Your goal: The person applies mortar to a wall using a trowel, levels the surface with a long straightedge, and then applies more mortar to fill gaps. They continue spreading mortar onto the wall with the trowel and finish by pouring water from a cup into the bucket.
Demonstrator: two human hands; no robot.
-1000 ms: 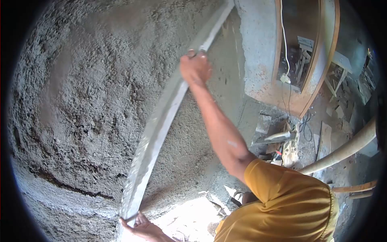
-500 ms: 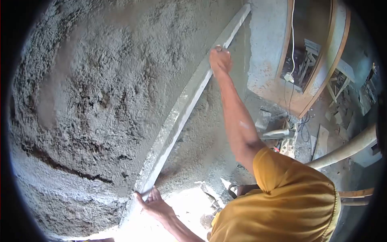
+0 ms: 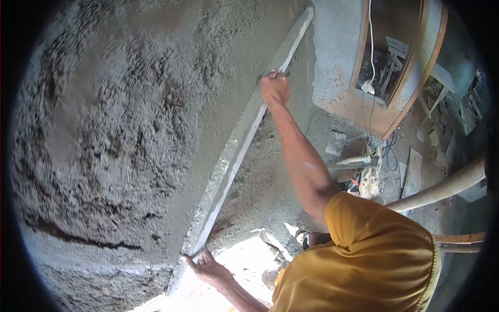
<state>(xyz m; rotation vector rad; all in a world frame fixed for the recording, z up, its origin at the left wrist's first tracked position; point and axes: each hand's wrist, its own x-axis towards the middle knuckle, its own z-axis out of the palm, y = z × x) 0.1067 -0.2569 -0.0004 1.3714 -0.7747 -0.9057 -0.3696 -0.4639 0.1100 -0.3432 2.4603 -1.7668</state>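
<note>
A long metal straightedge (image 3: 228, 179), smeared with wet mortar along its face, lies slanted against the plastered wall (image 3: 119, 140). Wrapped around its upper part is my right hand (image 3: 275, 89), in a closed grip. Near the lower end, my left hand (image 3: 212, 268) holds the edge between the thumb and curled fingers, palm turned partly up. Left of the bar is rough grey mortar with pits and a long dark groove. A smoother strip of mortar runs close beside the bar.
To the right stands a wood-framed opening (image 3: 391, 117) with a white cable and socket (image 3: 368, 88) hanging there. Wood scraps and rubble litter the floor. A pale pole (image 3: 442, 188) juts in from the right. Bright light falls on the ground below my left hand.
The view has turned slightly. Both hands and the straightedge sit lower in the picture, the upper end shifted left and the lower end shifted right. Both grips are kept.
</note>
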